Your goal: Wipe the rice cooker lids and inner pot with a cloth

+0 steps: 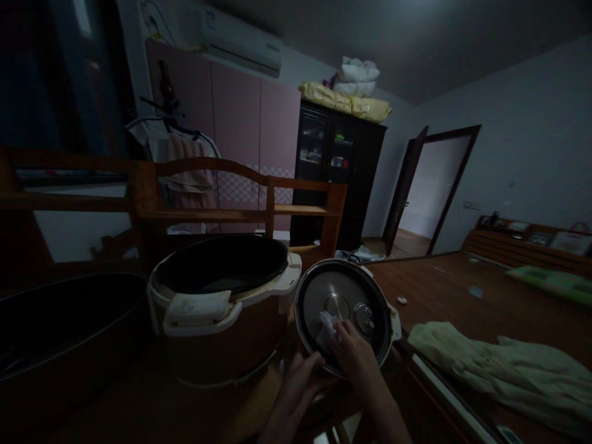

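A round cooker lid (319, 296) leans with its metal inner side toward me, a dark ring around it and a small valve on its right part. My right hand (355, 350) is closed on a crumpled white tissue (327, 327) and presses it against the lid's inside. At the lid's lower left edge, my left hand (296, 385) grips the rim with the thumb on top; its other fingers are mostly hidden. Just left of the lid stands an electric cooker (222, 348) with its top uncovered, white handles and a dark interior.
A large dark pot (74, 333) is at the far left. Behind the cooker runs a wooden shelf frame (213, 216). Pale green cloth (504, 364) lies to the right on a wooden surface (444, 283), with a small white object (401, 300) nearby.
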A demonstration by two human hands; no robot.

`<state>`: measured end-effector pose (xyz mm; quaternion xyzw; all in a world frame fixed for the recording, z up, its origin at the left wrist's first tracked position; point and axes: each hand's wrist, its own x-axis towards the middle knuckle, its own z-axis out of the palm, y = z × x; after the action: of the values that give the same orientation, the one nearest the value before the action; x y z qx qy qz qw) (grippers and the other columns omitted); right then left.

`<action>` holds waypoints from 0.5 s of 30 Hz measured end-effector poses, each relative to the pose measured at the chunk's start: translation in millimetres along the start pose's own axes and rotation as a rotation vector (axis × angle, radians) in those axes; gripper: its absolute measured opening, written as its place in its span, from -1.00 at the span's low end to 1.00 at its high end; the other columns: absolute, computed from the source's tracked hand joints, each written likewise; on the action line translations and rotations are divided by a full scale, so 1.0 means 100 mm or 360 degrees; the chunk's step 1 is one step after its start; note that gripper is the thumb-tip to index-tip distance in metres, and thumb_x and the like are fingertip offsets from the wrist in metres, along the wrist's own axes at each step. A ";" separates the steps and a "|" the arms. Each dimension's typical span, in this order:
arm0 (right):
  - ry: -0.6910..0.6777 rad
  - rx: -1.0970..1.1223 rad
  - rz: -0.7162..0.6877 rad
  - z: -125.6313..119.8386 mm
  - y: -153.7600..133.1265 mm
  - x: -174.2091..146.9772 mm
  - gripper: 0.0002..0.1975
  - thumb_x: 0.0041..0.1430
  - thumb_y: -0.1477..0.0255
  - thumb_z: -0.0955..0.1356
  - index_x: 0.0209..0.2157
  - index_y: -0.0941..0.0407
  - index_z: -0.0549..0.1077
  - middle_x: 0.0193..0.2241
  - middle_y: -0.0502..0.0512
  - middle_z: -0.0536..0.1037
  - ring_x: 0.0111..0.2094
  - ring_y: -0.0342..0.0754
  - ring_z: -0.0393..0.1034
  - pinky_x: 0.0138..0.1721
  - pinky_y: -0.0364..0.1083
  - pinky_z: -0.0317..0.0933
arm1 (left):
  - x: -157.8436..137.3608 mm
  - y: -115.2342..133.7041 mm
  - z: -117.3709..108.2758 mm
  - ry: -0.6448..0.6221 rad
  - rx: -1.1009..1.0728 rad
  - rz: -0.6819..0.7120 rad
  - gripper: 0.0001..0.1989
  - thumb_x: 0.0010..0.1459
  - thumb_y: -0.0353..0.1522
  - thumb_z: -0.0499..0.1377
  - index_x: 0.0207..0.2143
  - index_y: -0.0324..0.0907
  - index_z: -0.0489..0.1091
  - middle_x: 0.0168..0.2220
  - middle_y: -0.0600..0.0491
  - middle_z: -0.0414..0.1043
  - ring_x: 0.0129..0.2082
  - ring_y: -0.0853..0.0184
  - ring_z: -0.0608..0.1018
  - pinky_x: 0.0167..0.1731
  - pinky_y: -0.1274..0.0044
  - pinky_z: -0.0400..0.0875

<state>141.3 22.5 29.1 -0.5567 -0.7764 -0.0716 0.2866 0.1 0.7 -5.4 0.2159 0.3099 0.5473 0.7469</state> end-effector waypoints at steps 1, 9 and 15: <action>0.0003 -0.0014 0.0016 0.07 0.04 -0.02 -0.72 0.26 0.51 0.20 -0.06 0.00 0.40 -0.22 0.09 0.50 -0.32 -0.06 0.48 -0.38 -0.17 0.30 | 0.01 -0.01 -0.02 0.0002 -0.0003 0.0005 -0.86 -0.04 -0.46 0.30 -0.42 -0.20 0.37 -0.40 0.01 0.51 -0.26 0.18 0.59 -0.17 0.27 0.53; 0.0106 -0.0232 0.0251 0.02 0.35 0.11 -0.79 0.31 0.49 0.17 -0.11 0.05 0.36 -0.20 0.11 0.48 -0.31 -0.04 0.45 -0.42 -0.15 0.19 | -0.04 0.05 0.03 0.0035 0.0028 0.0012 -0.85 -0.04 -0.50 0.28 -0.41 -0.20 0.36 -0.36 0.01 0.50 -0.24 0.22 0.58 -0.12 0.27 0.51; 0.0241 -0.0191 0.0257 -0.04 0.41 0.55 -0.72 0.36 0.46 0.12 -0.18 0.09 0.43 -0.22 0.14 0.48 -0.26 -0.06 0.42 -0.27 -0.15 0.19 | -0.09 0.09 0.05 -0.0083 -0.0016 0.0036 -0.87 -0.02 -0.49 0.26 -0.39 -0.15 0.38 -0.32 0.02 0.52 -0.16 0.19 0.57 -0.06 0.25 0.47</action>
<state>167.7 81.0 52.3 -0.6265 -0.6995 -0.1366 0.3154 -4.1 -5.3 6.5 0.2298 0.2852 0.5513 0.7496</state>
